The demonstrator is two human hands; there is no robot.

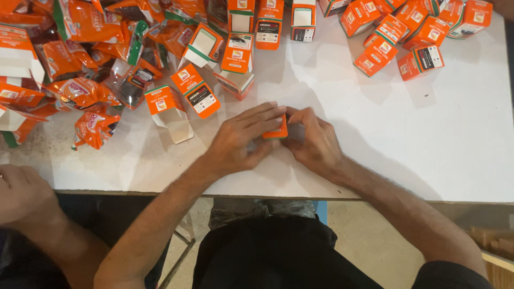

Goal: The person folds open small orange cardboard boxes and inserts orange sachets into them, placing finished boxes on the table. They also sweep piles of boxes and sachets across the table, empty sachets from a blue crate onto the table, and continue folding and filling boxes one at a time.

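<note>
Showing a small orange box (278,130) pinched between both hands near the front edge of the white counter (428,144); only a strip of it shows, its long axis apparently running away from the person, though most is hidden. Left hand (241,140) lies flat-fingered over the box from its left, fingers closed against it; right hand (313,140) curls round it from the right, fingertips meeting the left's, both equally near. Open cartons (194,95) and orange pouches (80,92) lie beyond, well apart. Another person's hand (24,190) rests at the counter's left edge.
</note>
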